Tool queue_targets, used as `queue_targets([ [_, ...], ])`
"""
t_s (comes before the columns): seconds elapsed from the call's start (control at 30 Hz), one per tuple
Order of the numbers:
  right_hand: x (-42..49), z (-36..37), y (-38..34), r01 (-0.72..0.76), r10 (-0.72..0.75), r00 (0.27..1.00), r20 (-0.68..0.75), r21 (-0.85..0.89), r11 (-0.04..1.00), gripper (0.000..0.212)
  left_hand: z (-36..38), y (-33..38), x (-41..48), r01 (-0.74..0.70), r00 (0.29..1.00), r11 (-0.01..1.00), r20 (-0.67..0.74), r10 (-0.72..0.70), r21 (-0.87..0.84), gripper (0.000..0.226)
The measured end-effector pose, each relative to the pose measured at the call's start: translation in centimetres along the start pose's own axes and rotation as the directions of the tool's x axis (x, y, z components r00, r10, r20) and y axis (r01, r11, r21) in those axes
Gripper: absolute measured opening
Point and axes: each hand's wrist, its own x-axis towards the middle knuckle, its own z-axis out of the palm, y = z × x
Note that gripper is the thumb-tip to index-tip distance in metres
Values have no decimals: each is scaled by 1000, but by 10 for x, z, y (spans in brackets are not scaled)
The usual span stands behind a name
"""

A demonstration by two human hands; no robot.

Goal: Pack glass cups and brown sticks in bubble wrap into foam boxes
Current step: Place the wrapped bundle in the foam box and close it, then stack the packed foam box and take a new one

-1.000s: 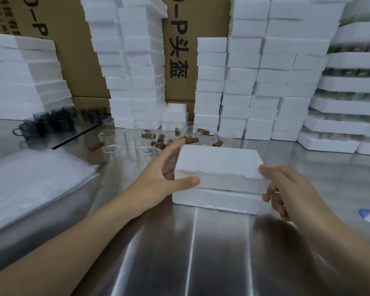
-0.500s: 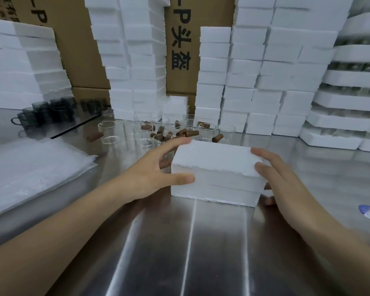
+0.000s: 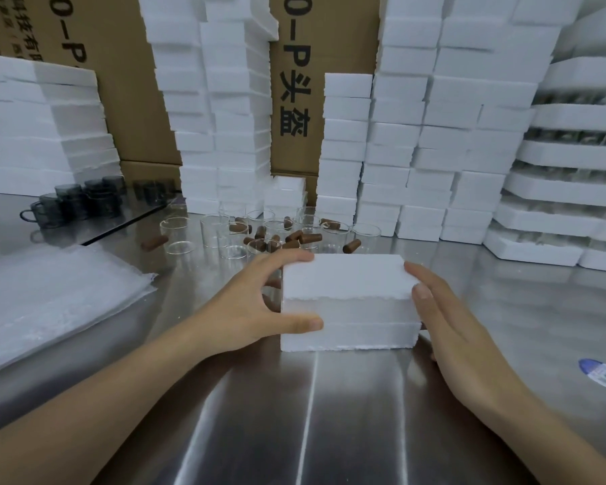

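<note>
Box (image 3: 347, 285) sits crosswise between your hands.
It rests on the table (image 3: 294, 414), long axis left-right; your left hand (image 3: 245, 309) grips one end, and your right hand (image 3: 448, 327) presses flat against the other.

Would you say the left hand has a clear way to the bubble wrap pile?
Probably yes: the bubble wrap pile lies beside the left hand with bare table between, though that hand now grips the foam box.
</note>
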Motion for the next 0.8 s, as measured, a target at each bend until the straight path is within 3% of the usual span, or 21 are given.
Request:
queue_targets([
  [0.13,1,0,2,21,-21,1000,-9,3,1000,44,-1,2,-4,-7,1000,998,11,7,60,98],
  [0.47,4,1,7,35,-35,998,-48,2,999,43,3,7,-11,-29,999,972,26,24,233,88],
  [0.63,5,3,9,11,-10,997,-70,13,1000,46,-2,10,-14,10,995,978,98,-31,211,96],
  [0.8,10,1,10,-41,54,989,-136,97,994,43,1,13,-16,33,999,988,21,-37,152,96],
])
